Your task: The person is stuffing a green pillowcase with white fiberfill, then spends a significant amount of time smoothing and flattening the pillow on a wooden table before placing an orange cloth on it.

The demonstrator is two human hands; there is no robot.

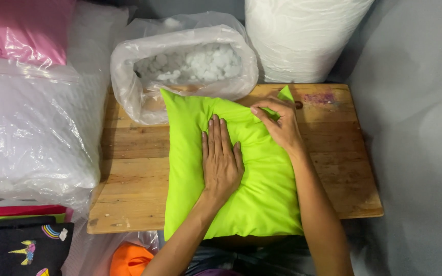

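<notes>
A person's left hand [222, 161] lies flat, fingers stretched wide, on the middle of a lime-green pillow [231, 168], pressing the stuffed cover down so it stays put on the wooden tabletop [129, 168]. The right hand [280, 122] works at the pillow's far right corner, thumb and fingers closed in a pinch on a fold of the green fabric, apparently gathering the cloth there while the flat palm keeps the filling from shifting. The pillow sits square on the tabletop, its near edge overhanging toward the person and its far edge touching a clear plastic bag of white stuffing [185, 66], which stands open-mouthed just behind it, within easy reach of both hands. A large white roll of wadding [303, 36] stands beside that bag at the back right. To the left, pillows wrapped in clear plastic [31, 128] are stacked against the tabletop's edge, with a pink one [26, 25] above them. A black cloth with bright patterns [16, 248] and something orange [131, 258] lie near the person's side, below the tabletop.
</notes>
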